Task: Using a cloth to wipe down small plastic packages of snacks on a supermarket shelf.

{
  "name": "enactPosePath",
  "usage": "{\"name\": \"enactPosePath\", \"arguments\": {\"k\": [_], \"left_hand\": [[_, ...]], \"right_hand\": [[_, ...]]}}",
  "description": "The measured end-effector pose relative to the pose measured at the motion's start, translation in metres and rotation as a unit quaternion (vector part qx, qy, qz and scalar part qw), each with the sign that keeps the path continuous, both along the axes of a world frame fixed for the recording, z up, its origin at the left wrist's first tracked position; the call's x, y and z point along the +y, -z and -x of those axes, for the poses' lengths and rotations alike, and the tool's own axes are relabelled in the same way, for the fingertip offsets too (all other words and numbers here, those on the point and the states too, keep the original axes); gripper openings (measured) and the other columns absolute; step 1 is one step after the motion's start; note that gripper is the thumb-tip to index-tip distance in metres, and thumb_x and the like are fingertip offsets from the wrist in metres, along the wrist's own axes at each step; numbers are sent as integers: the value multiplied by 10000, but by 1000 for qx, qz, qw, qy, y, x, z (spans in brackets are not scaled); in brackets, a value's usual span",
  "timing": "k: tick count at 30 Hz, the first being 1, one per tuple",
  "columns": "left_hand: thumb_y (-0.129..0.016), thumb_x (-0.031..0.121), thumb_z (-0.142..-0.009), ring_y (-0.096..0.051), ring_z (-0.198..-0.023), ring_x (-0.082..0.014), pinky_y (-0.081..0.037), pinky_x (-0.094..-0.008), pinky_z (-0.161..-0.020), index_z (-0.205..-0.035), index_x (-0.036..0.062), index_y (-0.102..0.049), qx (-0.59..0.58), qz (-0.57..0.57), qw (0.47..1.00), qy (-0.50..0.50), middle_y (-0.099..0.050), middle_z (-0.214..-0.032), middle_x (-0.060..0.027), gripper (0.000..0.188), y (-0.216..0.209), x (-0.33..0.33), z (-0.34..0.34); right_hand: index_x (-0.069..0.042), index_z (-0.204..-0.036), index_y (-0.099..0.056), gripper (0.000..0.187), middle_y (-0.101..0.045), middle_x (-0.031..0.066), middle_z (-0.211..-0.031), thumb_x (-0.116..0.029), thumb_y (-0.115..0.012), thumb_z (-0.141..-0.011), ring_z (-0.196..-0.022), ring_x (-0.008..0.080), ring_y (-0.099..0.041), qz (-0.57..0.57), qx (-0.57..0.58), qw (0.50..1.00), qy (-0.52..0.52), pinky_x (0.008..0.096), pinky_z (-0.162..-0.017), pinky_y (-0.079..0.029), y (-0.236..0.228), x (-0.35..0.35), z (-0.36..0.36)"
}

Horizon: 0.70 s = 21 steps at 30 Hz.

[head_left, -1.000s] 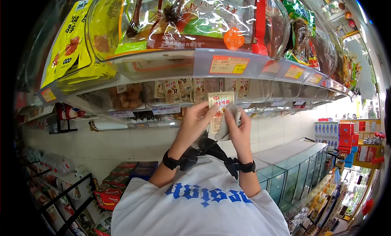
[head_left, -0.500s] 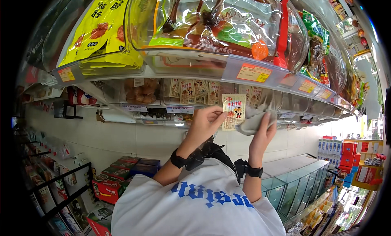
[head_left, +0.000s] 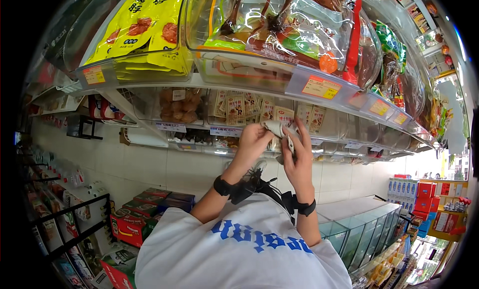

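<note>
My left hand (head_left: 253,142) pinches a small flat cream-coloured snack packet (head_left: 275,145) at its side, out in front of the shelf. Across the packet's front lies a grey-white cloth (head_left: 273,126), which covers much of its print. My right hand (head_left: 298,152) has the cloth's other end bunched between thumb and fingers, with some fingertips stretched upward. Just behind both hands is a clear shelf bin with several similar packets (head_left: 235,109). Black bands circle both wrists.
Above my hands juts an upper shelf with yellow snack bags (head_left: 149,32) and vacuum-packed meat (head_left: 279,24); its price-tag edge (head_left: 319,87) overhangs. Red cartons (head_left: 130,224) stand at lower left beside a black rack (head_left: 75,224). Glass tanks (head_left: 357,234) stand at lower right.
My right hand has moved left with the cloth, from beside the packet onto its front. The packet's printed face was in plain sight before; now the cloth hides much of it.
</note>
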<state>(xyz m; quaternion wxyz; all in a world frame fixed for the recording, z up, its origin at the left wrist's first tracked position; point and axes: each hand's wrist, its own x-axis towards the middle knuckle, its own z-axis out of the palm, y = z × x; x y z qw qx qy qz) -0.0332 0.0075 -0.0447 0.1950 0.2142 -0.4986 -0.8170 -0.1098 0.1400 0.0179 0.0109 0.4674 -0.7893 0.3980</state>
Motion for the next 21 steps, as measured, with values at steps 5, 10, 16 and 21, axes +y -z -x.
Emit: {"name": "enactPosePath", "arguments": {"k": [5,10,16,21], "left_hand": [[-659,199,-958,-611,-819,-38,-443,-163,-592,-1214,-56,-632,23,-24,990,-134,-711,-1001,-55,362,-11,-28,-11],[-706,200,-940,-633,-914,-82,-496,-243,-808,-1221,-77,-630,-52,4,997,-65,-708,-1036,-71,402,-19,-47,-23],[-757,83,-863,-638,-885,-97,-512,-242,-788,-1187,-101,-627,-99,133,985,-52,-692,-1035,-95,395,-20,-54,-31],[-758,140,-870,-618,-759,-102,-485,-249,-679,-1213,-42,-628,-129,221,960,-109,-684,-884,-57,409,10,-67,-11]], "right_hand": [[50,-1170,-631,253,-669,213,-1168,-34,-582,-936,-1034,320,-668,29,-106,993,47,352,-920,-495,7,6,7],[49,-1092,-653,268,-716,133,-943,-173,-649,-942,-870,144,-633,68,-307,948,44,318,-791,-504,7,-25,13],[42,-976,-678,339,-674,257,-846,-277,-708,-865,-848,446,-651,-68,-197,978,-16,445,-728,-518,19,-48,15],[49,-1057,-651,421,-698,235,-905,-319,-723,-864,-851,367,-696,29,-277,960,27,400,-768,-530,27,-13,15]]}}
